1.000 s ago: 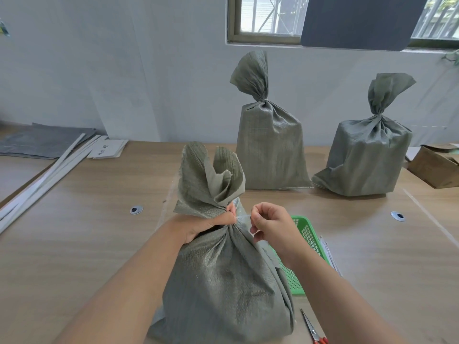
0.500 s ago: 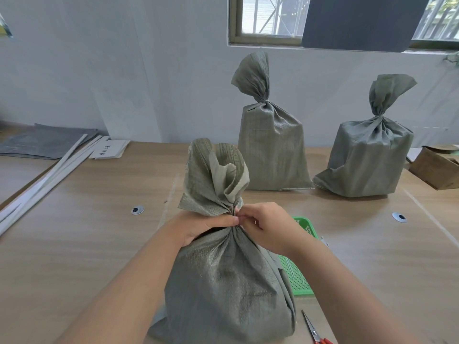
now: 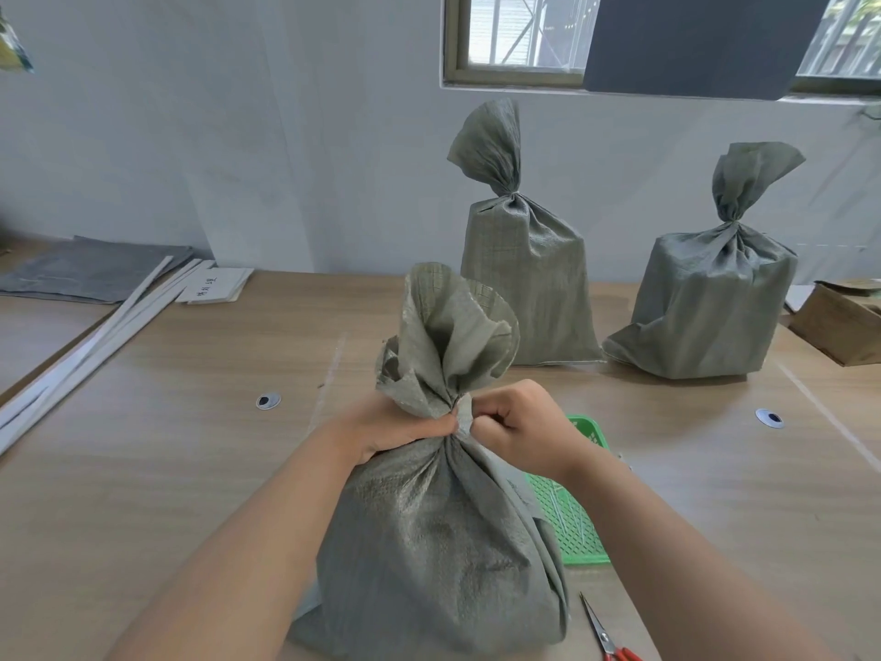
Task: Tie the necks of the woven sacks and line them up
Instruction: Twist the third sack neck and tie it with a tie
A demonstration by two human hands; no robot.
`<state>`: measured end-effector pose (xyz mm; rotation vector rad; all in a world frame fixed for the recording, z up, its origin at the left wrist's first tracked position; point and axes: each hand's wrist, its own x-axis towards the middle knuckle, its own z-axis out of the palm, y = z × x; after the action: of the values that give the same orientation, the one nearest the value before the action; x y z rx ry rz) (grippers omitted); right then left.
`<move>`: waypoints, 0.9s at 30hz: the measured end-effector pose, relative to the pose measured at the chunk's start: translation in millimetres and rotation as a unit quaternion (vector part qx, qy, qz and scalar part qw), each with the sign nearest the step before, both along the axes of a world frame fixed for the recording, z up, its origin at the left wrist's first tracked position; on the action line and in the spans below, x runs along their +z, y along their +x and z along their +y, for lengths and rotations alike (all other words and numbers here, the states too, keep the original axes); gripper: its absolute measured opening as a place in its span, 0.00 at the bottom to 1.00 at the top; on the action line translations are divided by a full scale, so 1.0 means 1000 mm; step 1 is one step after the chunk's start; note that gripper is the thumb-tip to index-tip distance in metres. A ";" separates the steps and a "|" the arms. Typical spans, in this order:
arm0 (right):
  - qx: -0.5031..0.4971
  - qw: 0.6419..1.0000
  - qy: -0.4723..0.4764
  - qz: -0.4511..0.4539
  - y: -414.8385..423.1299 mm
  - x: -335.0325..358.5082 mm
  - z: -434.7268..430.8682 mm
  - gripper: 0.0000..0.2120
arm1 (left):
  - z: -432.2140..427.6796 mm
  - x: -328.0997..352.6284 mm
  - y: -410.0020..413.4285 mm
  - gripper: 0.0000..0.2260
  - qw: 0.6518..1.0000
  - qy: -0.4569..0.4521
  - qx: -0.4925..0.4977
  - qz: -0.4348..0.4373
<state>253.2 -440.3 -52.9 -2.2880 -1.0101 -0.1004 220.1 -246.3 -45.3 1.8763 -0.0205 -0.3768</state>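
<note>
Fingers (image 3: 484, 424) of the right hand (image 3: 519, 431) are curling tight and pinching at the neck (image 3: 453, 415) of the near sack (image 3: 438, 541). The left hand (image 3: 400, 429) is gripping the same neck from the left side, with its thumb lying across the bunched cloth. The two hands are almost touching each other at this place. Something pale is showing between the fingertips, but I cannot tell if it is a tie or only the inner side of the fabric. This sack is standing upright on the near part of the table (image 3: 190, 446), directly in front of the person, and its mouth is spreading open above the grip.

In my judgement the task is already passing its middle. Two sacks are standing at the far side, close to the wall: the far middle sack (image 3: 524, 288) and the far right sack (image 3: 715, 298). Both have necks drawn narrow and tops flaring, and they are standing in a row but apart from each other. The near one is being closed now. Its tying is not looking finished, because the hands themselves are holding the neck together. When it is tied, it is needing a place beside the two far ones to complete the line. I am not seeing more filled sacks waiting.

A green basket (image 3: 577, 517) is lying just behind the near sack on the right, and scissors (image 3: 605, 636) are lying at the near edge.
</note>
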 end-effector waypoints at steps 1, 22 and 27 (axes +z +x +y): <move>-0.002 1.000 0.008 0.010 0.000 0.000 -0.001 0.08 | 0.001 0.001 0.000 0.13 1.000 0.007 0.001 -0.002; 0.010 0.993 -0.119 -0.020 0.011 0.000 0.012 0.13 | 0.005 -0.003 0.001 0.14 0.998 -0.043 -0.012 -0.035; -0.003 1.000 -0.023 0.019 0.006 -0.008 0.016 0.16 | 0.002 0.003 -0.002 0.09 0.998 -0.021 -0.040 -0.043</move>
<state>259.5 -424.2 -60.7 -2.3264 -0.9962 -0.0356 218.3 -244.4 -42.7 1.8536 -0.1605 -0.3478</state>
